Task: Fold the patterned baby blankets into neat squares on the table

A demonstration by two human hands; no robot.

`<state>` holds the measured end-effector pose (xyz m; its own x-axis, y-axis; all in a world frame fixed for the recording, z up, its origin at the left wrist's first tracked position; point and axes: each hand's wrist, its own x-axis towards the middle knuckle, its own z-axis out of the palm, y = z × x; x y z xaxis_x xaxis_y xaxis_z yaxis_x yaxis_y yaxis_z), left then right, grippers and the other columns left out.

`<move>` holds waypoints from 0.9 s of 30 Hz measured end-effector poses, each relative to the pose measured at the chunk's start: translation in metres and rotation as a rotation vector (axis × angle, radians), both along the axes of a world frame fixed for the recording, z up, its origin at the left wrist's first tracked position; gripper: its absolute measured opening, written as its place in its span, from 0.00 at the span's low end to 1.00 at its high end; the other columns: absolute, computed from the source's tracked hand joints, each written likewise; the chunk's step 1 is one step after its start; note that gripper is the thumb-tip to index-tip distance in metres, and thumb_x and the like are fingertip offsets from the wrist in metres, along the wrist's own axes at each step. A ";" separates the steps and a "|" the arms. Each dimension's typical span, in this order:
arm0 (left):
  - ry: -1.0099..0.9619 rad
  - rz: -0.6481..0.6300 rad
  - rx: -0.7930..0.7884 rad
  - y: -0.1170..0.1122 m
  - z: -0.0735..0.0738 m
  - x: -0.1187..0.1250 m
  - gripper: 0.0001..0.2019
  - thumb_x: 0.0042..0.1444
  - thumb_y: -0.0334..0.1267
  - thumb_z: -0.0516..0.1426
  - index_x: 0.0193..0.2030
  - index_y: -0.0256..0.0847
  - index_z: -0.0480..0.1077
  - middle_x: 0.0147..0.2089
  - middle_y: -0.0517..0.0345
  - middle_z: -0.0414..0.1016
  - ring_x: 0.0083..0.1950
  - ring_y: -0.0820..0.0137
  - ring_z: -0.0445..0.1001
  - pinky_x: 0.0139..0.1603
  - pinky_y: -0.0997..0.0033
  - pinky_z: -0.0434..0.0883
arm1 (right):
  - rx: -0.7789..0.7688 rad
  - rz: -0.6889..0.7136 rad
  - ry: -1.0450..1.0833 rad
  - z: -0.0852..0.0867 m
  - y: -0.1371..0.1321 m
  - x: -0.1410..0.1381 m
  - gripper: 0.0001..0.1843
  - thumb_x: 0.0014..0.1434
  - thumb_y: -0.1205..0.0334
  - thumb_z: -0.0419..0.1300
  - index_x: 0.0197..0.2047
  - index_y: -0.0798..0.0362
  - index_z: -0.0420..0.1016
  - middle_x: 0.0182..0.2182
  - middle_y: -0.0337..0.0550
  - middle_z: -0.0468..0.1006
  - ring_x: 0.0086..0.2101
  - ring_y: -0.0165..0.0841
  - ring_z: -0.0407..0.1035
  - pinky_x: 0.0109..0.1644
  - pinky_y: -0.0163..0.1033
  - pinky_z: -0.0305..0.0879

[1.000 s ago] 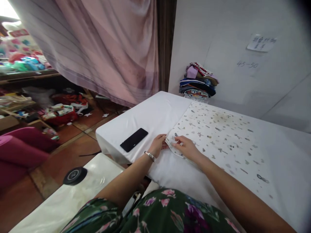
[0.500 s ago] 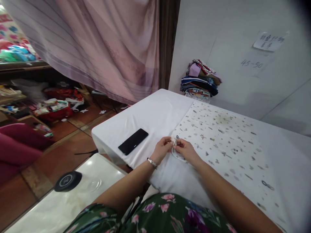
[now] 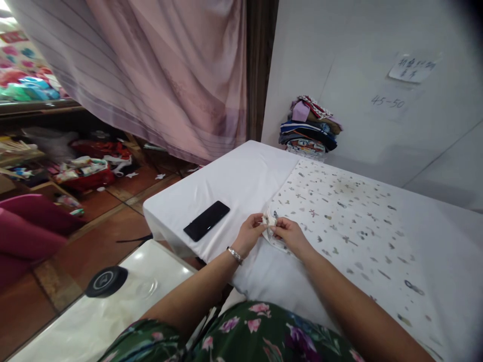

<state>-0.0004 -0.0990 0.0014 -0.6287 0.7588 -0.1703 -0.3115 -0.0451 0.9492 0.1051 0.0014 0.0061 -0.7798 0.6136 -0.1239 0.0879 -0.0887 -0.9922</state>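
Note:
A coiled white cord (image 3: 269, 220) is pinched between my two hands over the near edge of the white-covered table (image 3: 230, 173). My left hand (image 3: 251, 234), with a metal bracelet at its wrist, grips the coil from the left by thumb and fingertips. On the other side my right hand (image 3: 290, 233) pinches it too. Part of the cord's loop hangs below the fingers towards the cloth. The fingers hide some of the strands. Left of my hands a black phone (image 3: 207, 220) lies face up on the table.
A patterned white cloth (image 3: 347, 226) covers the table to the right. Folded clothes (image 3: 309, 125) are stacked by the wall. At lower left, a round black object (image 3: 106, 281) rests on a glossy white surface (image 3: 132, 311). A pink curtain (image 3: 188, 75) hangs behind.
The cord has shifted between my fingertips, and its strands look more bunched and spread out. Both hands stay nearly in the same place. The phone has not moved.

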 end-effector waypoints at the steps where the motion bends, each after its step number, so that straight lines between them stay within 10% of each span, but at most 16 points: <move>1: -0.020 0.001 0.005 0.000 0.000 0.000 0.20 0.40 0.35 0.63 0.42 0.37 0.67 0.39 0.53 0.72 0.36 0.71 0.70 0.34 0.72 0.67 | -0.001 0.000 -0.001 0.000 0.000 0.000 0.13 0.42 0.55 0.64 0.22 0.52 0.63 0.17 0.32 0.65 0.21 0.27 0.59 0.27 0.34 0.57; 27: 0.278 0.010 -0.121 0.001 0.005 -0.004 0.20 0.43 0.35 0.63 0.45 0.37 0.68 0.34 0.58 0.72 0.34 0.73 0.69 0.35 0.73 0.66 | 0.245 0.056 0.014 -0.014 -0.007 -0.005 0.10 0.47 0.56 0.61 0.31 0.52 0.67 0.23 0.34 0.67 0.24 0.27 0.58 0.26 0.33 0.54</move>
<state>-0.0045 -0.0983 0.0067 -0.6710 0.7372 -0.0796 -0.0396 0.0716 0.9966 0.0997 -0.0057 -0.0075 -0.8142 0.5796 0.0341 0.0723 0.1596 -0.9845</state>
